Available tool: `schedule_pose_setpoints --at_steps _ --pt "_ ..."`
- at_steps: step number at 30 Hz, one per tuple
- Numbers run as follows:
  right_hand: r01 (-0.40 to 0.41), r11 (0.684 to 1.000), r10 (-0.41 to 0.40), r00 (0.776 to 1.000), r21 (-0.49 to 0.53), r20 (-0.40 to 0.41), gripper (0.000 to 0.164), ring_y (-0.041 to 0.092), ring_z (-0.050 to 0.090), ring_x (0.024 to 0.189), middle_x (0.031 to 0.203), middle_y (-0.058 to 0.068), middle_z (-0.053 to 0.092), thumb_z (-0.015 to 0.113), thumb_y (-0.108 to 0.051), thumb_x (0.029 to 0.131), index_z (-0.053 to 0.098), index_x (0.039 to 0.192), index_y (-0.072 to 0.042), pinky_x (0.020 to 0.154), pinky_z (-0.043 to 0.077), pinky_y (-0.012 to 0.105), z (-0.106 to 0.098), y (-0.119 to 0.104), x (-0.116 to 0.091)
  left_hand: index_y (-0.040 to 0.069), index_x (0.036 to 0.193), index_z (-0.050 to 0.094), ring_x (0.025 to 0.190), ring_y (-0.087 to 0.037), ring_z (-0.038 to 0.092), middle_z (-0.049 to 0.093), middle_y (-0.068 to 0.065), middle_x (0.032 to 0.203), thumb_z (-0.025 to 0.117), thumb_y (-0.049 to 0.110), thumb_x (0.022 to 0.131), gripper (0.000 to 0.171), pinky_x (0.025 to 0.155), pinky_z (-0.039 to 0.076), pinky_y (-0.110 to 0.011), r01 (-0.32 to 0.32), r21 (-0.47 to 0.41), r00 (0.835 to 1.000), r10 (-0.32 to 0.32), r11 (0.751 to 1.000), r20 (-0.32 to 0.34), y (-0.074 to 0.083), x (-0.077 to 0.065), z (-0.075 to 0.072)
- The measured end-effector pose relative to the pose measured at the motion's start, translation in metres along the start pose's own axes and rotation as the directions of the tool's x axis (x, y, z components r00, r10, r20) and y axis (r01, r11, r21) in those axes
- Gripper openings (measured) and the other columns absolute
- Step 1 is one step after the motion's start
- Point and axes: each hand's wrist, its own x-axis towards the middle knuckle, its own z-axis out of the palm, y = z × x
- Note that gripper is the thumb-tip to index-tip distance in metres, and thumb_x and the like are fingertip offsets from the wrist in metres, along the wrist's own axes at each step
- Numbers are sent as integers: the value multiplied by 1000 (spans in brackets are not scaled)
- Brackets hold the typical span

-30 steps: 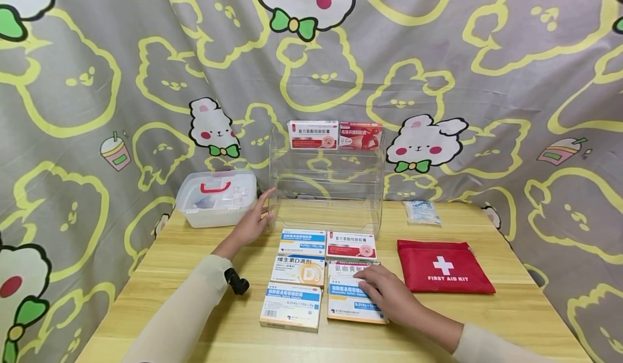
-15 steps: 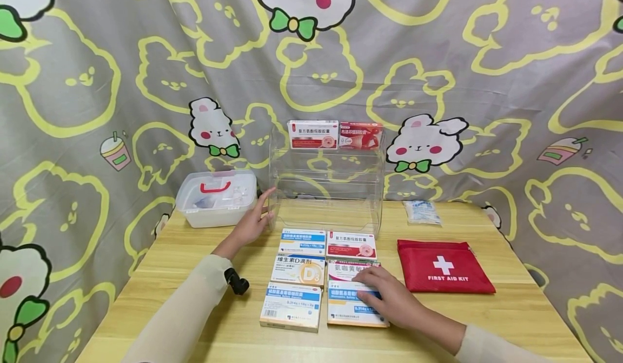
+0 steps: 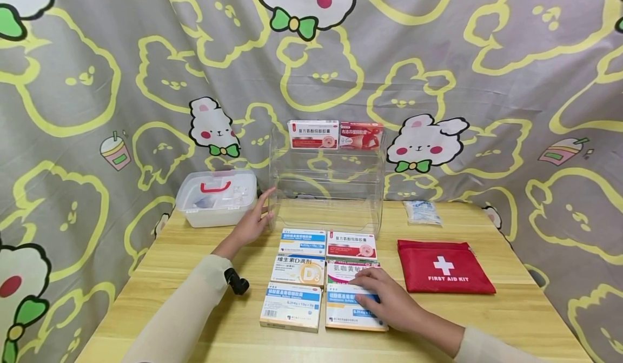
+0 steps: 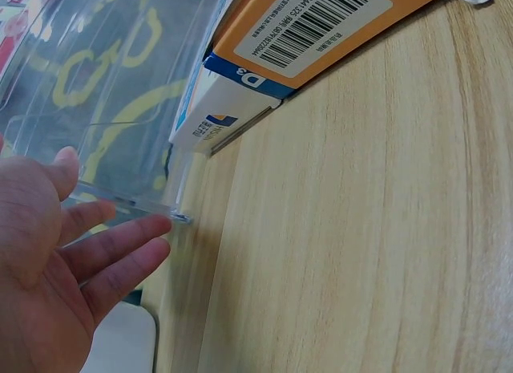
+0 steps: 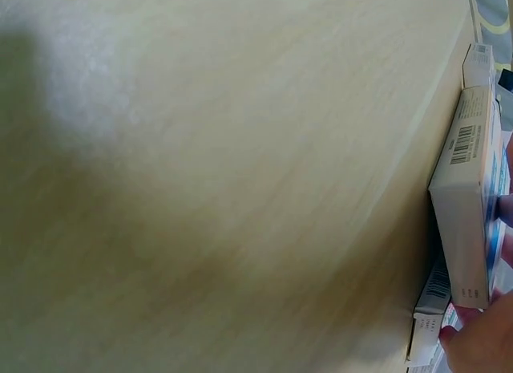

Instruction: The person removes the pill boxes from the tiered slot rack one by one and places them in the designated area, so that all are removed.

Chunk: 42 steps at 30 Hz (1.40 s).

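My right hand [image 3: 391, 301] grips a blue-and-white medicine box [image 3: 348, 319] at the front right of the laid-out boxes. Its thumb lies on the box's face, and fingers [image 5: 450, 338] reach the far end. Just beyond lies a pink-and-green box [image 3: 343, 271], then a red-and-white one [image 3: 351, 245]. The left column holds a blue-and-white box [image 3: 290, 306], a vitamin D box [image 3: 294, 270] and another blue-and-white box [image 3: 302, 242]. With fingers extended, my left hand [image 3: 250, 225] touches the left side of the clear tiered rack [image 3: 327, 175].
Two red-and-white boxes stand on the rack's top tier, one of them an ibuprofen-style red box [image 3: 360, 137]. A clear-lidded case [image 3: 214, 217] with a red handle sits left. To the right are a red first aid pouch [image 3: 445, 271] and a small plastic packet [image 3: 422, 212].
My right hand has drawn the front-right blue-and-white box slightly toward me, showing more of the pink-and-green box behind it. My left hand has stayed at the rack.
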Motion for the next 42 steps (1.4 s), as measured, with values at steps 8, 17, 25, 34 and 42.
schedule_pose_setpoints --at_steps 8,17,25,34,42 --pt "-8 1000 8 1000 12 19 40 17 51 125 135 -6 55 65 -50 100 71 132 -27 104 49 52 0 -2 0 39 164 11 136 -46 52 42 -34 153 54 8 108 78 61 54 -35 -10 -7 1000 10 1000 -2 0 0 0" --pt "14 1000 -14 999 0 42 42 20 50 128 139 -2 54 65 -50 99 70 135 -28 103 50 54 0 -5 -2 38 164 12 136 -46 53 42 -36 153 54 8 107 78 62 55 -34 -7 -1 1000 7 1000 -5 1 0 0" --pt "24 999 -22 999 -27 50 40 22 49 130 141 -2 54 71 -49 95 72 131 -32 103 50 55 -1 -6 -3 31 165 13 136 -47 52 38 -35 156 54 8 107 75 68 57 -38 -12 -3 1000 12 1000 -5 0 1 0" --pt "18 998 -15 999 -62 51 50 20 49 129 140 -3 53 72 -52 93 67 138 -32 102 51 52 1 -3 -2 36 165 12 135 -46 53 40 -36 154 53 8 108 76 67 56 -36 -8 4 1000 8 1000 -1 0 1 0" --pt "36 996 -33 999 -77 38 52 20 50 129 139 -4 54 72 -52 93 68 138 -27 103 51 53 2 -3 1 38 165 10 135 -46 53 40 -35 155 53 9 108 77 70 57 -37 -1 19 1000 1 1000 3 1 1 0"
